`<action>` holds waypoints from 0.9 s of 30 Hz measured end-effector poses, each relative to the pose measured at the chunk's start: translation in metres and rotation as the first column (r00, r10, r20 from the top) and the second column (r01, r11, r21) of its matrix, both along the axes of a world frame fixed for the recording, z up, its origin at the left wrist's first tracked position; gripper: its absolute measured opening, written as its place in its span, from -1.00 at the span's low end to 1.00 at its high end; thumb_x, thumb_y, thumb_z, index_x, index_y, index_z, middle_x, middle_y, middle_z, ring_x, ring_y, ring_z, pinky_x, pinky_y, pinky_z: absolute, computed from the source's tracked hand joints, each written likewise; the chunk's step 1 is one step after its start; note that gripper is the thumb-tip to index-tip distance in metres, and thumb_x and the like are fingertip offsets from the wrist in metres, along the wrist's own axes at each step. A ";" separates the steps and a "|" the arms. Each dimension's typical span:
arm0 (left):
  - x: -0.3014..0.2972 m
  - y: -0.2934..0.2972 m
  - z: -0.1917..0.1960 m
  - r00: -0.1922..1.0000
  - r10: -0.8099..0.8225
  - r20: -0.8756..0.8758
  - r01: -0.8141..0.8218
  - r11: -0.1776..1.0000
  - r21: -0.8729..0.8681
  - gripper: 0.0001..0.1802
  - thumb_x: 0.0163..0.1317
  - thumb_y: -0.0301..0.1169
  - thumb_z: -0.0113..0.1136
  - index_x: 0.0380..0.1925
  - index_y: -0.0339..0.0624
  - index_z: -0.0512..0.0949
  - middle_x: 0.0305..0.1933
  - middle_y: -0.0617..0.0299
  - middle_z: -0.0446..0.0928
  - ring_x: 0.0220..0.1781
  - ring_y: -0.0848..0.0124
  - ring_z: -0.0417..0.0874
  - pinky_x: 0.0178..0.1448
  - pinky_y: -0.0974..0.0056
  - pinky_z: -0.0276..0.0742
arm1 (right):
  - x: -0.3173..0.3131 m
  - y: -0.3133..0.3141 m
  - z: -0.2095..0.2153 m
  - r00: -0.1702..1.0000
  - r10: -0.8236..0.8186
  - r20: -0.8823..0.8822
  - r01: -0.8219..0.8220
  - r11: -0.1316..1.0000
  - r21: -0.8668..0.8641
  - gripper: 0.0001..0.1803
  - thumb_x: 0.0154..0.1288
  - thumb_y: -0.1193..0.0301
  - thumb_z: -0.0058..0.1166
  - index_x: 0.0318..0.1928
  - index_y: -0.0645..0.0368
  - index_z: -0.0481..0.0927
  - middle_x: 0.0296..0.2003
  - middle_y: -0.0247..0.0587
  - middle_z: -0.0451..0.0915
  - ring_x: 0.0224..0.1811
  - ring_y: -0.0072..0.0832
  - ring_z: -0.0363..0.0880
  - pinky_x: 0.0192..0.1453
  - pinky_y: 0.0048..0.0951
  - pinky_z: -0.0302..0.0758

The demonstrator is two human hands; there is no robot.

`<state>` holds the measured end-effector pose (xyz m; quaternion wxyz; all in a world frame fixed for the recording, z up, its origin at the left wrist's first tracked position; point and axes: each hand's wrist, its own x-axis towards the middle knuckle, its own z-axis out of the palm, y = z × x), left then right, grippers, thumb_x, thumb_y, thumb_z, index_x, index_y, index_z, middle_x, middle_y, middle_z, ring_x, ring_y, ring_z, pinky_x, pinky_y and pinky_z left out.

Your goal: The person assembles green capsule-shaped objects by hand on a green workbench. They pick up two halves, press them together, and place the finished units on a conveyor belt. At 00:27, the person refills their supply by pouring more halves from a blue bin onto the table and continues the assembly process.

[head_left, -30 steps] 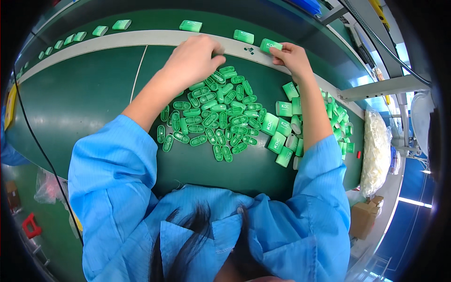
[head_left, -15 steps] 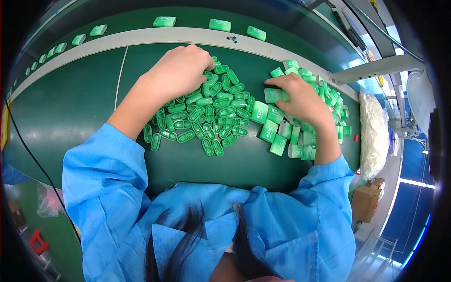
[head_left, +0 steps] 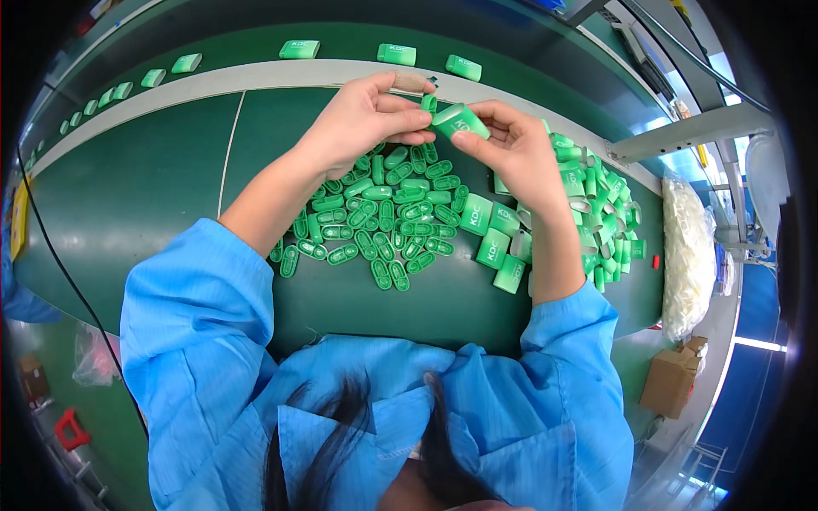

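My left hand pinches a small green oval cap between thumb and fingers. Just to its right, my right hand grips a green-and-white casing, a short flattened sleeve held tilted. The cap is close to the casing's left end; whether they touch I cannot tell. Both hands are above the far side of the green table. Below the left hand spreads a pile of loose green oval caps. Under and beyond the right forearm lies a heap of green casings, partly hidden by that arm.
Beyond a pale rail, several green casings stand spaced out in a row on a green strip. A bag of whitish pieces hangs at the table's right edge, near a small red piece. A cardboard box is lower right.
My left hand has lifted a cap from the pile and moved right. My right hand has taken a casing from the heap and moved left, so the hands now meet.
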<state>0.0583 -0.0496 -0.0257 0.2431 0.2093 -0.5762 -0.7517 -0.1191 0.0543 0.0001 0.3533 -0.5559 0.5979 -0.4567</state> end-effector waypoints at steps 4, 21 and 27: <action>-0.003 -0.005 -0.009 1.000 0.007 -0.005 -0.007 0.997 0.083 -0.67 0.21 -0.43 0.16 -0.03 -0.30 0.49 -0.15 0.14 0.58 -0.15 0.46 0.62 -0.02 0.47 0.54 | -0.003 0.002 -0.006 0.990 -0.017 0.143 0.006 0.997 0.081 -0.68 0.10 0.48 0.25 -0.14 0.36 0.53 -0.33 -0.32 0.59 -0.30 -0.70 0.50 -0.19 -0.65 0.43; -0.007 0.020 -0.003 0.985 0.151 0.078 -0.119 0.939 -0.322 -0.66 0.11 -0.52 0.23 -0.07 -0.39 0.53 -0.16 0.14 0.60 -0.10 0.46 0.61 0.04 0.40 0.52 | -0.003 0.006 -0.016 0.996 -0.057 -0.073 0.055 0.998 -0.027 -0.71 0.12 0.45 0.22 -0.15 0.34 0.57 -0.41 -0.32 0.60 -0.44 -0.72 0.49 -0.37 -0.66 0.45; -0.005 0.018 -0.006 0.991 0.126 0.054 -0.100 0.934 -0.342 -0.67 0.12 -0.53 0.22 -0.08 -0.36 0.54 -0.18 0.11 0.61 -0.10 0.45 0.62 0.05 0.38 0.53 | -0.004 0.007 -0.014 0.985 -0.067 -0.156 0.065 0.998 -0.020 -0.70 0.08 0.42 0.26 -0.16 0.29 0.59 -0.40 -0.30 0.63 -0.45 -0.70 0.51 -0.34 -0.64 0.47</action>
